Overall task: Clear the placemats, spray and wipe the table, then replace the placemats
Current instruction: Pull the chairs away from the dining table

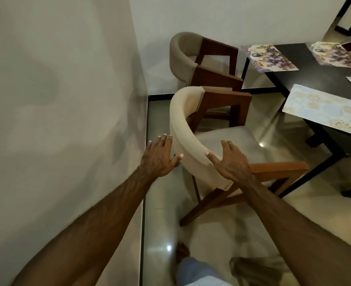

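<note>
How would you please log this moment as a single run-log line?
left hand: open on chair backrest | right hand: open on it | placemats: on table

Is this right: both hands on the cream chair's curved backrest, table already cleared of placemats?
Not quite. The head view shows the left hand and right hand on the cream chair's backrest, but the dark table is not cleared: placemats still lie on it, including two purple floral placemats and a pale blue one.
</note>
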